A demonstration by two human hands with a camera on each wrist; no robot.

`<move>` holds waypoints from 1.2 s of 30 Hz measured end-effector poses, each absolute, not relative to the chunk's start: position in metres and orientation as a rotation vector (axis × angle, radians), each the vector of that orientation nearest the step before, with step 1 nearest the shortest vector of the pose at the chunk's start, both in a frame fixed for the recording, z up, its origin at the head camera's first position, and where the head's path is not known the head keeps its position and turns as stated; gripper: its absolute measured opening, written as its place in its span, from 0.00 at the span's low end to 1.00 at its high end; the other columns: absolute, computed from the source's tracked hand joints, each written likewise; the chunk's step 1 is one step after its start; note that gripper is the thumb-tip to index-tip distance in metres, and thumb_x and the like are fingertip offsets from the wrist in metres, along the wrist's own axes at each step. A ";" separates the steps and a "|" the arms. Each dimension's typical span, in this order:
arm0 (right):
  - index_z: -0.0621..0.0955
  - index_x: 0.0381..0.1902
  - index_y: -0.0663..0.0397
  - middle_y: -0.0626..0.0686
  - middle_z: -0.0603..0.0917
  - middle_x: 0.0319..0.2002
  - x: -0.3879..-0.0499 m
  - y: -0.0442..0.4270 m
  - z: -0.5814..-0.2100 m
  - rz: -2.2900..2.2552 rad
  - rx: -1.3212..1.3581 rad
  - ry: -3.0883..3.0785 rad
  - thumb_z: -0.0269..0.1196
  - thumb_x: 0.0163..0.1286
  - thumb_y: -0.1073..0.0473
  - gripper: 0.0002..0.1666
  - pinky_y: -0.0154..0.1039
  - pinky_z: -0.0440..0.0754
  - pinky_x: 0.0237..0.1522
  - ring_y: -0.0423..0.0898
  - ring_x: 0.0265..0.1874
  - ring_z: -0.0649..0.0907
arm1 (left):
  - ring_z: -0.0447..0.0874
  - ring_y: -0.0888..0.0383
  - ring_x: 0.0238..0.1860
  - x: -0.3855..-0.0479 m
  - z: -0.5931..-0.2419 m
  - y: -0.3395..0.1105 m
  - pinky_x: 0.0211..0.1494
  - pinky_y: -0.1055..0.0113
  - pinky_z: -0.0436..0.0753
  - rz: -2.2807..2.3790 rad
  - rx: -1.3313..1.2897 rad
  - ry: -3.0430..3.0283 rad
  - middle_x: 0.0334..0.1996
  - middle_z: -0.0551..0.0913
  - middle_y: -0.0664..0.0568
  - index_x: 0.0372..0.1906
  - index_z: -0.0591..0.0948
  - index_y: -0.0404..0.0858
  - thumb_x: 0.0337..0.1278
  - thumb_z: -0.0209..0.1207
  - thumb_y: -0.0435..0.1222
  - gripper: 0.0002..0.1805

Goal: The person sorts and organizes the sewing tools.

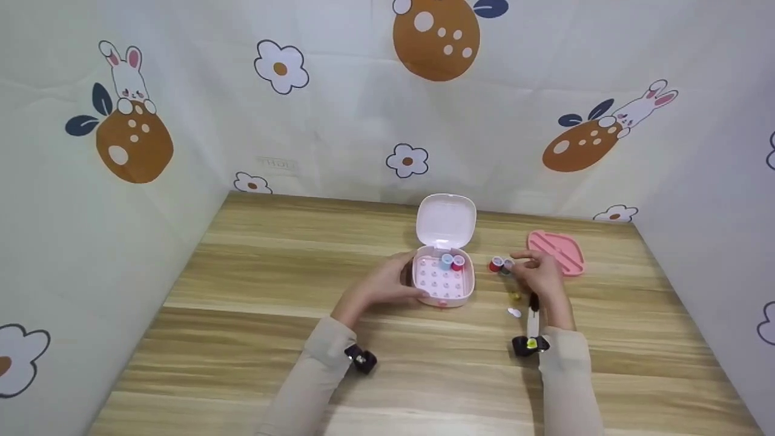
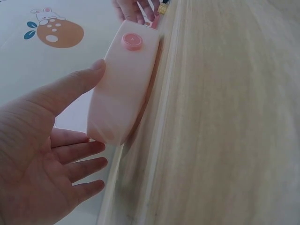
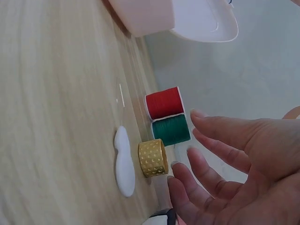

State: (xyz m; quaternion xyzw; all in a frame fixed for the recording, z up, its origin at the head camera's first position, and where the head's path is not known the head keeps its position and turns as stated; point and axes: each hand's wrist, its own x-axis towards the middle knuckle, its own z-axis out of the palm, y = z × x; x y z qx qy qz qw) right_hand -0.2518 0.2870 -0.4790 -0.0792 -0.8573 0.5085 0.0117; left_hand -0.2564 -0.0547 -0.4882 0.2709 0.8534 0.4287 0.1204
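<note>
My left hand (image 1: pixel 387 280) rests against the left side of a small pink lidded box (image 1: pixel 442 303), thumb at its front corner, fingers fairly straight. The lid (image 1: pixel 447 221) stands open. Inside, a light blue thread spool (image 1: pixel 446 261) and a red-pink spool (image 1: pixel 458 263) sit together at the back right. My right hand (image 3: pixel 243 168) hovers beside a green thread spool (image 3: pixel 171 130), fingers loosely bent with nothing between them. A red thread spool (image 3: pixel 165 103) touches the green one. Nearer lie a gold thimble (image 3: pixel 153 158) and a small white piece (image 3: pixel 124 161).
A pink divided tray (image 1: pixel 557 253) lies beyond my right hand. A black-handled tool (image 1: pixel 533 303) is partly hidden by the right wrist and its camera. Patterned cloth walls (image 1: pixel 339 121) border the wooden table (image 1: pixel 272 272) at the back and sides.
</note>
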 end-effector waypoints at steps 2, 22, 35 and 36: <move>0.83 0.57 0.75 0.45 0.84 0.25 -0.252 0.287 -0.480 1.608 -0.247 -2.668 0.68 0.68 0.69 0.21 0.30 0.80 0.26 0.37 0.23 0.79 | 0.71 0.43 0.75 -0.256 -0.488 -0.055 0.82 0.50 0.65 1.261 0.791 2.491 0.73 0.74 0.38 0.80 0.65 0.33 0.55 0.76 0.42 0.50; 0.78 0.59 0.81 0.45 0.84 0.24 -0.253 0.293 -0.486 1.810 -0.243 -2.605 0.66 0.68 0.73 0.23 0.29 0.79 0.23 0.36 0.20 0.79 | 0.71 0.42 0.75 -0.258 -0.490 -0.054 0.82 0.50 0.66 1.298 0.851 2.479 0.72 0.74 0.35 0.81 0.64 0.32 0.56 0.74 0.38 0.50; 0.79 0.57 0.80 0.46 0.82 0.24 -0.254 0.294 -0.489 1.841 -0.263 -2.569 0.66 0.67 0.73 0.21 0.28 0.77 0.22 0.37 0.20 0.77 | 0.71 0.43 0.75 -0.257 -0.489 -0.054 0.82 0.50 0.65 1.270 0.827 2.495 0.73 0.74 0.37 0.80 0.65 0.33 0.56 0.75 0.41 0.50; 0.79 0.57 0.81 0.46 0.83 0.25 -0.253 0.295 -0.489 1.852 -0.257 -2.563 0.66 0.68 0.73 0.22 0.28 0.77 0.22 0.37 0.20 0.77 | 0.70 0.43 0.76 -0.257 -0.489 -0.054 0.82 0.50 0.65 1.265 0.821 2.496 0.74 0.74 0.37 0.80 0.65 0.33 0.56 0.75 0.41 0.50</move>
